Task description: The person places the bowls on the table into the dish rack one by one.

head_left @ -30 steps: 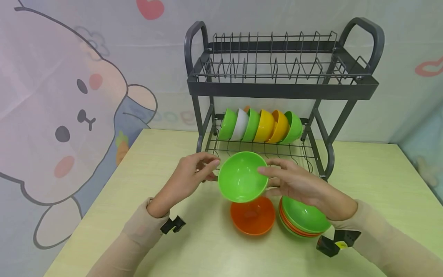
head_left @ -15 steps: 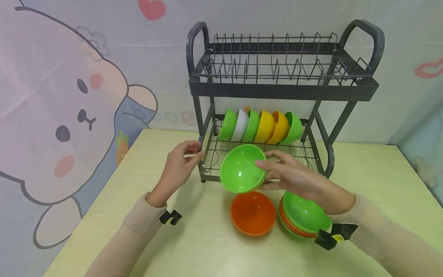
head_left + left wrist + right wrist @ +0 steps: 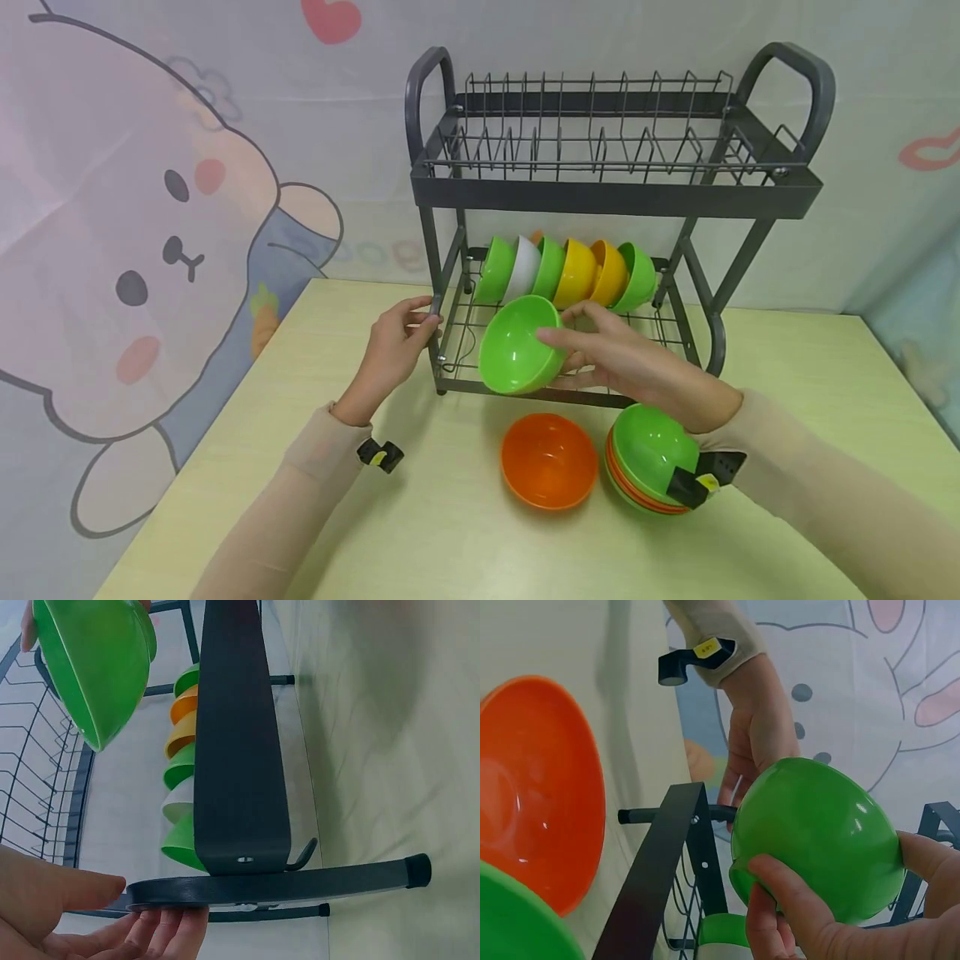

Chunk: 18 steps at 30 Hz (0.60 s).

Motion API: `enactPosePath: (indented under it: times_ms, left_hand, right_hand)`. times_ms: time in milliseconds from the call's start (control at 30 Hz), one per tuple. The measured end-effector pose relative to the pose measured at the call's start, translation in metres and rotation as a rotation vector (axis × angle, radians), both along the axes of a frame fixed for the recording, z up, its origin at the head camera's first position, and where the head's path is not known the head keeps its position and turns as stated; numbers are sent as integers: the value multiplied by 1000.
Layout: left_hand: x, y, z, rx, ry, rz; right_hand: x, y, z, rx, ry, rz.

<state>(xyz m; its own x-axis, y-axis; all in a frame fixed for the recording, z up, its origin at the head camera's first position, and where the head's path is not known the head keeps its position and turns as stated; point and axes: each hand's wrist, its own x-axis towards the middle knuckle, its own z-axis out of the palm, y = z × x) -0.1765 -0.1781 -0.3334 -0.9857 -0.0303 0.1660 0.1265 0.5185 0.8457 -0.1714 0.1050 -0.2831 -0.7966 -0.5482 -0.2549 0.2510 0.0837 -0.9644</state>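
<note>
My right hand holds a green bowl by its right side, thumb at the rim and fingers behind. The bowl is tilted, with its inside facing the head camera, in front of the lower tier of the black dish rack. In the right wrist view the bowl's rounded outside shows between thumb and fingers. My left hand grips the rack's left front side post, thumb on one side and fingers on the other. Leaning bowls in green, white and yellow line the lower tier's back.
On the table in front of the rack sits an orange bowl. Right of it stands a stack of green and orange bowls, partly covered by my right wrist's camera. The rack's upper tier has wire dividers. A cartoon-print cloth hangs behind.
The right hand has carried the green bowl away from me toward the rack's lower tier and tilted it more. The left hand has left the bowl's side and taken hold of the rack's left post.
</note>
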Motion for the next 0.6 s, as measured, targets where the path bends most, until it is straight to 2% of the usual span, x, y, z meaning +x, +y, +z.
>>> enactPosePath:
  times_ms: [300,433,600]
  left_hand:
    - [-8,-2,-1,101,-47,-47]
    - [-6,-4,1,122,-55,-57]
    - [1,0,11,143,-69,-67]
  right_hand:
    - [-15,-9,1,72,29,-13]
    - [-21,-14,-1,106,44,-12]
    - [-29,-21,-3,175,70,-14]
